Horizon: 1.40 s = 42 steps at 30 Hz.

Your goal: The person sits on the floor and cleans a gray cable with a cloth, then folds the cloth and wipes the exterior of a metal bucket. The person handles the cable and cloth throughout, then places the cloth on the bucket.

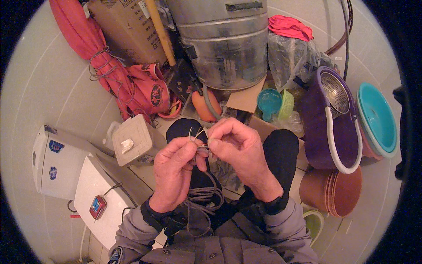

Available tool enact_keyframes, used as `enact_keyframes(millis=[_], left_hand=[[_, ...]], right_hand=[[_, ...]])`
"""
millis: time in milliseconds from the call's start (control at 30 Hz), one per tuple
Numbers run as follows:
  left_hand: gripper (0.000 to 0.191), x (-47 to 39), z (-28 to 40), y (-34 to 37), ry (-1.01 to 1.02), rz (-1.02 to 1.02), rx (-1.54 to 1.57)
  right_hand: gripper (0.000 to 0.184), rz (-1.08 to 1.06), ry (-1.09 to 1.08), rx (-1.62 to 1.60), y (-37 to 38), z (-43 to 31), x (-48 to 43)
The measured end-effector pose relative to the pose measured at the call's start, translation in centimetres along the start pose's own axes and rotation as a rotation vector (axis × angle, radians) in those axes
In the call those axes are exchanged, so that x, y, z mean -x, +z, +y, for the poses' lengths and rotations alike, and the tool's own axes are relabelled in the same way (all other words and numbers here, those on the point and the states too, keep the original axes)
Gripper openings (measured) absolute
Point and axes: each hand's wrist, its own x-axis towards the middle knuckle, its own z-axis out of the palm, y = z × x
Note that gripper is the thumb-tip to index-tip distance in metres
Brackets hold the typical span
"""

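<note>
Thin loose wires [196, 132] fan out at the end of a grey cable, between my two hands. My left hand [176, 165] pinches the cable end, thumb against forefinger. With thumb and forefinger, my right hand [235, 150] grips one of the thin wires from the other side. The fingertips nearly meet, so the exact grip is partly hidden. Below my left hand the grey cable [206, 198] hangs down and lies in a loose coil on my lap.
A white toilet [99, 198] is on the left, a small red device [98, 207] on its lid. A lidded plastic container [133, 137] stands nearby. Ahead is a large metal drum [227, 49]. To the right are a purple mop bucket [313, 138], teal basin [377, 118] and brown buckets [316, 189].
</note>
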Motion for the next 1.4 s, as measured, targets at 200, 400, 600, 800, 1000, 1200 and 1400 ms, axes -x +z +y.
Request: enact_keyframes(millis=[200, 400, 600, 800, 1000, 1200, 1400], left_hand=[[0.025, 0.0, 0.1, 0.1, -0.005, 0.007, 0.014], [0.025, 0.1, 0.2, 0.2, -0.002, -0.003, -0.011], [0.024, 0.2, 0.3, 0.2, -0.043, -0.015, 0.001], [0.02, 0.2, 0.1, 0.0, -0.069, -0.094, -0.049], [0.021, 0.3, -0.3, 0.0, -0.017, -0.071, -0.127], [0.02, 0.4, -0.5, 0.0, 0.045, -0.052, -0.179], [0.019, 0.5, -0.3, 0.2, 0.017, -0.035, -0.115]], right_hand=[[0.005, -0.025, 0.07, 0.016, -0.2, -0.4, 0.3], [0.005, -0.073, 0.055, 0.079, -0.8, -0.7, -0.1], [0.012, -0.051, 0.174, 0.096, -0.6, -1.7, -0.5], [0.013, -0.071, 0.159, 0.064, -0.4, -1.3, -0.7], [0.011, -0.041, 0.174, 0.101, -0.7, -0.8, -0.6], [0.009, -0.011, 0.194, 0.104, -0.5, -0.5, -0.2], [0.009, -0.058, 0.113, -0.072, 0.0, 0.1, -0.1]])
